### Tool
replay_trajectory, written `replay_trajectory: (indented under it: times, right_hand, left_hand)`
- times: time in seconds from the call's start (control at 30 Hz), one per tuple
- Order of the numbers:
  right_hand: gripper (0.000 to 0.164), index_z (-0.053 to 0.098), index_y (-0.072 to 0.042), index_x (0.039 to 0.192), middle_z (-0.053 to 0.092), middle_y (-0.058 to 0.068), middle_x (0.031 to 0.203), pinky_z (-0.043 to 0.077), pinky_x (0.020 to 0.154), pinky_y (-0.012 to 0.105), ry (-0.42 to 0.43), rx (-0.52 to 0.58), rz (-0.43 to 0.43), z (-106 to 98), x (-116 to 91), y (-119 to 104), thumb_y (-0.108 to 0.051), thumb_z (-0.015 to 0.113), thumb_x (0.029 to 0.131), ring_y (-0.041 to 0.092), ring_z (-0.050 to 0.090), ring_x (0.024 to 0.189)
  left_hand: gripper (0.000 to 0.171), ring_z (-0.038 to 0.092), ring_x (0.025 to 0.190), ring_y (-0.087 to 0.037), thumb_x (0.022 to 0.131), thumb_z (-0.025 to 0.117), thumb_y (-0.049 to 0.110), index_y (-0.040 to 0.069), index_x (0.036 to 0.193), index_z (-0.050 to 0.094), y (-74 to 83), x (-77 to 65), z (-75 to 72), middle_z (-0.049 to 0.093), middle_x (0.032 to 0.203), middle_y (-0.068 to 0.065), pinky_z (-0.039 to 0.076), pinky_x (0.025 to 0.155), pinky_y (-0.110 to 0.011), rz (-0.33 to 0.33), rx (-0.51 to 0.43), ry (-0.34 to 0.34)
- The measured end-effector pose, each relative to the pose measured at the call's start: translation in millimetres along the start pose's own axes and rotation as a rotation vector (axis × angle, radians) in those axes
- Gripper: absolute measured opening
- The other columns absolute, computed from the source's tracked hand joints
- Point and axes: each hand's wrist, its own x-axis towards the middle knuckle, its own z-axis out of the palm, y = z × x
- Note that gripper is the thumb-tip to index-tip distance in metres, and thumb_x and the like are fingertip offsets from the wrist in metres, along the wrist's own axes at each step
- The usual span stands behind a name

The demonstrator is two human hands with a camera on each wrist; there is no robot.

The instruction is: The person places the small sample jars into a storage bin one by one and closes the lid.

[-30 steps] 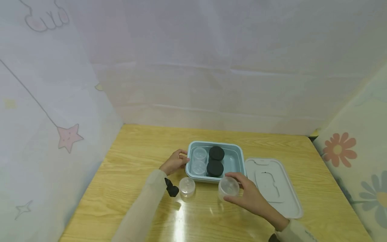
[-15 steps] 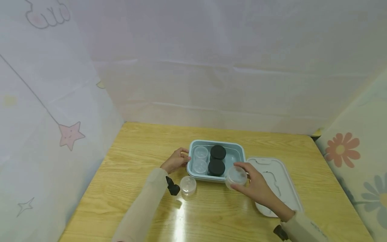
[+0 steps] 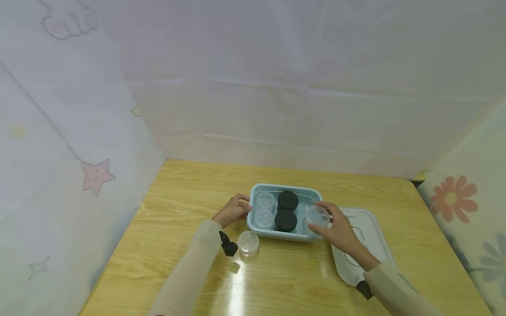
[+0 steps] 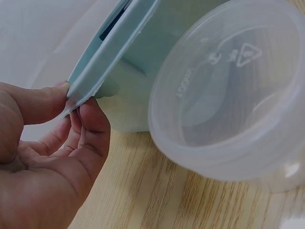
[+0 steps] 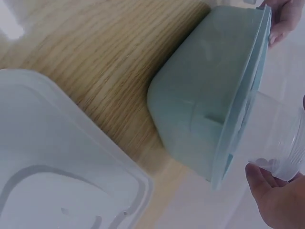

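A light blue plastic box (image 3: pixel 282 235) stands on the table; my left hand (image 3: pixel 231 211) pinches its left rim between thumb and fingers, seen close in the left wrist view. Inside, two clear-topped round jars (image 3: pixel 264 218) fill the left side and two black-lidded jars (image 3: pixel 285 220) the middle. My right hand (image 3: pixel 341 230) grips a clear plastic jar (image 3: pixel 317 216) by its sides over the box's right end. In the right wrist view that jar's (image 5: pixel 269 126) lower end dips below the rim. Another clear jar (image 3: pixel 248 244) stands on the table near my left wrist.
A white box lid (image 3: pixel 365 237) lies on the table right of the box, partly under my right forearm. The wooden table (image 3: pixel 189 184) meets patterned cloth walls at the back and sides.
My right hand has carried the clear jar from in front of the box rightward and away from me, to over its right compartment. The left hand keeps its hold on the rim.
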Motion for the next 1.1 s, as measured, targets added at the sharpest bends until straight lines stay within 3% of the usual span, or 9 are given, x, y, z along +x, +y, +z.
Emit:
replay_trajectory:
  times: [0.3, 0.53, 0.9, 1.1]
  right_hand:
    - [0.066, 0.044, 0.004, 0.134, 0.044, 0.026, 0.136, 0.044, 0.094, 0.059, -0.014, 0.004, 0.012, 5.4, 24.7, 16.4, -0.020, 0.076, 0.081, 0.042, 0.046, 0.122]
    - [0.069, 0.044, 0.006, 0.134, 0.046, 0.027, 0.135, 0.043, 0.095, 0.057, -0.017, -0.036, 0.043, 13.5, 37.6, 28.3, -0.020, 0.077, 0.080, 0.042, 0.046, 0.123]
    - [0.064, 0.049, 0.003, 0.130, 0.051, 0.026, 0.128, 0.047, 0.086, 0.054, 0.018, -0.088, 0.028, 19.3, 48.6, 34.8, -0.015, 0.080, 0.076, 0.040, 0.052, 0.111]
    - [0.063, 0.048, 0.006, 0.129, 0.049, 0.029, 0.129, 0.045, 0.090, 0.056, -0.022, -0.130, 0.001, 19.6, 56.0, 32.2, -0.009, 0.077, 0.076, 0.044, 0.050, 0.115]
  left_hand:
    - [0.037, 0.059, 0.076, -0.015, 0.096, 0.053, 0.003, 0.000, 0.130, 0.040, 3.1, 0.2, -2.7, 0.058, 0.096, -0.011, 0.053, 0.069, -0.026, 0.001, -0.005, 0.014]
    - [0.034, 0.059, 0.075, -0.014, 0.096, 0.052, 0.002, -0.001, 0.127, 0.040, 1.3, -0.2, -3.4, 0.058, 0.093, -0.010, 0.052, 0.069, -0.025, 0.004, -0.001, -0.017]
    - [0.035, 0.058, 0.073, -0.012, 0.096, 0.052, 0.002, -0.002, 0.128, 0.039, -0.3, -1.0, 0.7, 0.057, 0.088, -0.006, 0.052, 0.069, -0.024, 0.005, -0.015, -0.039]
    - [0.033, 0.058, 0.073, -0.014, 0.096, 0.052, 0.001, -0.003, 0.127, 0.040, 1.0, -2.1, -0.9, 0.059, 0.090, -0.009, 0.052, 0.067, -0.025, 0.013, -0.008, -0.019]
